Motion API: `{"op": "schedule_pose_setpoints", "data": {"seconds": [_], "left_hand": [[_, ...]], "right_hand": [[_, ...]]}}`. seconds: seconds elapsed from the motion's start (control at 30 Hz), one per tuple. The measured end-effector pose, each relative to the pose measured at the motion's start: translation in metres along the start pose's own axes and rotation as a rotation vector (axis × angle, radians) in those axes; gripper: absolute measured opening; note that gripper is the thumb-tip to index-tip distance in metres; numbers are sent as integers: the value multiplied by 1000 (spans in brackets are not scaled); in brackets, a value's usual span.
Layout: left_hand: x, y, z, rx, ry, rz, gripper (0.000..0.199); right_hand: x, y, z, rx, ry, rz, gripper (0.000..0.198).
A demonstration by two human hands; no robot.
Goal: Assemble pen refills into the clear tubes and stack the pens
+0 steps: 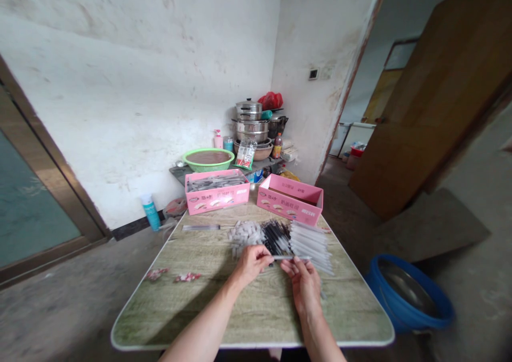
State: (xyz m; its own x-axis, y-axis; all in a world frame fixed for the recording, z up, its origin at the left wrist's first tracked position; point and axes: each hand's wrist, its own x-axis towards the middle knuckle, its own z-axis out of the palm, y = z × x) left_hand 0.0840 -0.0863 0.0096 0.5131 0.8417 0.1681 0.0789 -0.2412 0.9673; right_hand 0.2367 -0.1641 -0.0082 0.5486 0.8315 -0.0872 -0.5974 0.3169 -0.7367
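Held level just above the table point(208, 303) is a slim, pale, translucent pen point(282, 257). My left hand point(252, 263) pinches its left end, and the fingertips of my right hand point(303, 282) close on its other end. Right behind the hands lie a heap of small whitish pen caps point(246, 234), a bundle of dark pen refills point(275, 233), and a stack of clear pen barrels point(310, 242) at the right. One pen-like stick point(202, 227) lies apart at the far left.
At the table's back edge stand a pink box point(218, 202) filled with pens and a second pink box point(290, 206). Beyond are a green basin point(208, 160) and stacked steel pots point(250, 122). A blue bucket point(410, 292) stands on the floor at the right.
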Motion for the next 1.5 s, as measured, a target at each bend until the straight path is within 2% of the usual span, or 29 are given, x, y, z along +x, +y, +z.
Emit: {"op": "schedule_pose_setpoints", "data": {"seconds": [0.2, 0.43, 0.63, 0.8, 1.0, 1.1, 1.2, 1.3, 1.37, 1.43, 1.5], "left_hand": [[1, -2, -1, 29, 27, -57, 32], [0, 1, -1, -20, -13, -4, 17], [0, 4, -2, 67, 13, -43, 26], [-1, 4, -4, 109, -29, 0, 23], [-1, 3, -3, 133, 5, 95, 13], [-3, 6, -1, 208, 41, 180, 12], [-3, 6, -4, 203, 116, 191, 7], [2, 0, -15, 230, 350, 192, 12], [6, -5, -25, 352, 500, 224, 15], [12, -9, -32, 489, 517, 257, 21], [17, -11, -34, 633, 453, 262, 24]], "right_hand": [[0, 0, 0, -3, 3, 10, 35], [1, 0, -2, -8, -7, 12, 32], [1, 0, -2, -12, -4, 14, 34], [1, -1, -1, -25, -1, 6, 34], [0, -2, 0, -24, 6, 8, 35], [-1, -2, 1, -15, 3, 11, 35], [-1, -2, 0, -5, 8, 15, 34], [0, -1, -1, 0, 10, 13, 33], [0, 0, -2, 0, 5, 13, 33], [1, 1, -3, 1, -6, 17, 33], [1, 1, -4, 1, -15, 20, 33]]}}
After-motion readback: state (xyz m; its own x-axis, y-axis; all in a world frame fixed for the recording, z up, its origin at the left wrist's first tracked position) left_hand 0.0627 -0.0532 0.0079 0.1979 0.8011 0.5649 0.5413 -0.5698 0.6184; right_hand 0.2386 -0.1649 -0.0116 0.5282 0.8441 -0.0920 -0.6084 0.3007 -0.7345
